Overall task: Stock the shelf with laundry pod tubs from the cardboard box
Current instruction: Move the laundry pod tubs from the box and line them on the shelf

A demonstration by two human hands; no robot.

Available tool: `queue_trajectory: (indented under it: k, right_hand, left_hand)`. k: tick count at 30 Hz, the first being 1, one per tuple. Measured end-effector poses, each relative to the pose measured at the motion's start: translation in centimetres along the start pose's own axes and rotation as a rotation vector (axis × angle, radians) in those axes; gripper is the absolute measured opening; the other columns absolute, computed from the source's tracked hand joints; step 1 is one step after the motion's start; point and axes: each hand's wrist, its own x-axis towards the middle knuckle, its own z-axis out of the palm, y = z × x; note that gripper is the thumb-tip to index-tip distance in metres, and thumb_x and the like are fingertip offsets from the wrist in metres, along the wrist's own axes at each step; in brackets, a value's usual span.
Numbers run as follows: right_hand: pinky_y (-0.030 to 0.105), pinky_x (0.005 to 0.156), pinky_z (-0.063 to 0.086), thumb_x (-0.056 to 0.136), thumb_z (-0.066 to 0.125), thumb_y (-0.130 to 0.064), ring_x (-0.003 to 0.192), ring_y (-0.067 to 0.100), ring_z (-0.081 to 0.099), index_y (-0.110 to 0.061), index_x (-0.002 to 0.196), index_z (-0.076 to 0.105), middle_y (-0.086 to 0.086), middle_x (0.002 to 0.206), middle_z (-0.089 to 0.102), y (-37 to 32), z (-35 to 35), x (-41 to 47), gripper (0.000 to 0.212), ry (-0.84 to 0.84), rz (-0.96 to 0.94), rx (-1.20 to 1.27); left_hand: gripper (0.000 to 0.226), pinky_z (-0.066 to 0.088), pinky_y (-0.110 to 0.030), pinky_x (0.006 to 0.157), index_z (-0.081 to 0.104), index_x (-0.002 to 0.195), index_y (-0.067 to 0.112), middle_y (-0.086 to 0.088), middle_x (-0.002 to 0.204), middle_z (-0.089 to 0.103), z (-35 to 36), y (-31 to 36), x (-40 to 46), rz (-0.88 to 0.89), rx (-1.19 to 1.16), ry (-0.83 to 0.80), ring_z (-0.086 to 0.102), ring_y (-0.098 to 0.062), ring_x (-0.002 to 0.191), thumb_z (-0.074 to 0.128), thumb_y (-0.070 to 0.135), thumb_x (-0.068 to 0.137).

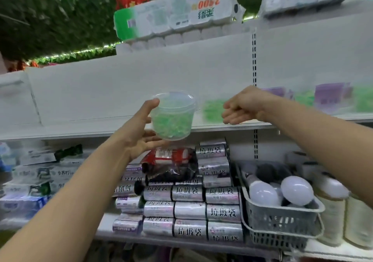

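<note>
**White store shelving, three levels in view**

The middle shelf (101, 127) carries blurred tubs: a green one (213, 110) near its middle, purple (331, 96) and green ones further right. The lower shelf (181, 239) holds stacked silver trash-bag rolls (189, 211), a grey basket (282, 227) of light bulbs (296, 190), and boxed goods at left. Toilet-paper packs (177, 13) lie on top.
</note>
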Motion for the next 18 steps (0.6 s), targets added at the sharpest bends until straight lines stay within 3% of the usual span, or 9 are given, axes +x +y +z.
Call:
queue_trajectory:
  k: [2, 4, 6, 8, 10, 14, 18]
  right_hand:
    - [0.029, 0.054, 0.056, 0.087, 0.041, 0.008, 0.065, 0.026, 0.068, -0.001, 0.103, 0.062, 0.017, 0.088, 0.068, 0.4, -1.1, 1.0, 0.028, 0.174, -0.26, -0.336]
    - [0.029, 0.078, 0.051, 0.081, 0.045, 0.007, 0.091, 0.023, 0.065, -0.01, 0.109, 0.063, 0.008, 0.102, 0.066, 0.4, -2.1, 2.2, 0.037, 0.311, -0.515, -0.589]
    - [0.025, 0.094, 0.039, 0.08, 0.048, 0.005, 0.116, 0.017, 0.052, -0.018, 0.124, 0.056, 0.001, 0.126, 0.058, 0.6, -2.4, 3.6, 0.05, 0.188, -0.612, -0.808]
    - [0.027, 0.104, 0.033, 0.084, 0.054, -0.002, 0.128, 0.017, 0.044, -0.023, 0.129, 0.054, -0.003, 0.136, 0.053, 0.8, -2.2, 4.8, 0.049, 0.049, -0.627, -0.939]
    - [0.03, 0.104, 0.033, 0.087, 0.061, -0.014, 0.125, 0.018, 0.045, -0.024, 0.129, 0.057, -0.002, 0.133, 0.056, 0.8, -1.5, 5.7, 0.043, 0.029, -0.64, -0.977]
    - [0.033, 0.094, 0.039, 0.084, 0.067, -0.033, 0.116, 0.02, 0.047, -0.03, 0.125, 0.059, 0.003, 0.116, 0.054, 0.3, 0.3, 8.2, 0.042, 0.17, -0.611, -1.08]
    - [0.033, 0.092, 0.041, 0.081, 0.069, -0.034, 0.111, 0.027, 0.052, -0.025, 0.125, 0.058, 0.009, 0.12, 0.047, 0.3, 1.6, 11.2, 0.046, 0.224, -0.51, -1.088]
  left_hand:
    - [0.071, 0.06, -0.038, 0.066, 0.047, 0.126, 0.008, -0.024, 0.114, 0.058, -0.4, 0.3, 1.4, 0.012, -0.002, -0.012, 0.066, -0.034, 0.097, 0.068, 0.055, 0.077]
    - [0.072, 0.06, -0.037, 0.064, 0.046, 0.127, 0.008, -0.023, 0.115, 0.057, -0.4, 0.6, 2.8, 0.02, -0.016, -0.015, 0.066, -0.033, 0.097, 0.068, 0.055, 0.077]
    - [0.074, 0.06, -0.038, 0.064, 0.045, 0.128, 0.008, -0.023, 0.116, 0.056, -0.3, 0.7, 4.2, 0.022, -0.029, -0.011, 0.065, -0.034, 0.098, 0.068, 0.055, 0.077]
    - [0.074, 0.061, -0.041, 0.068, 0.044, 0.129, 0.008, -0.022, 0.118, 0.054, -0.1, 0.7, 5.5, 0.024, -0.031, -0.012, 0.064, -0.034, 0.1, 0.068, 0.054, 0.077]
    - [0.072, 0.06, -0.043, 0.073, 0.044, 0.13, 0.01, -0.02, 0.118, 0.052, 0.1, 0.7, 6.8, 0.035, -0.024, -0.022, 0.063, -0.035, 0.101, 0.067, 0.054, 0.078]
    - [0.072, 0.058, -0.045, 0.077, 0.042, 0.13, 0.01, -0.021, 0.116, 0.052, 0.2, 1.1, 9.4, 0.019, -0.026, -0.055, 0.063, -0.035, 0.098, 0.067, 0.053, 0.079]
    - [0.072, 0.058, -0.045, 0.079, 0.041, 0.129, 0.008, -0.023, 0.116, 0.052, 0.2, 1.6, 11.7, 0.003, -0.021, -0.095, 0.063, -0.035, 0.097, 0.067, 0.054, 0.079]
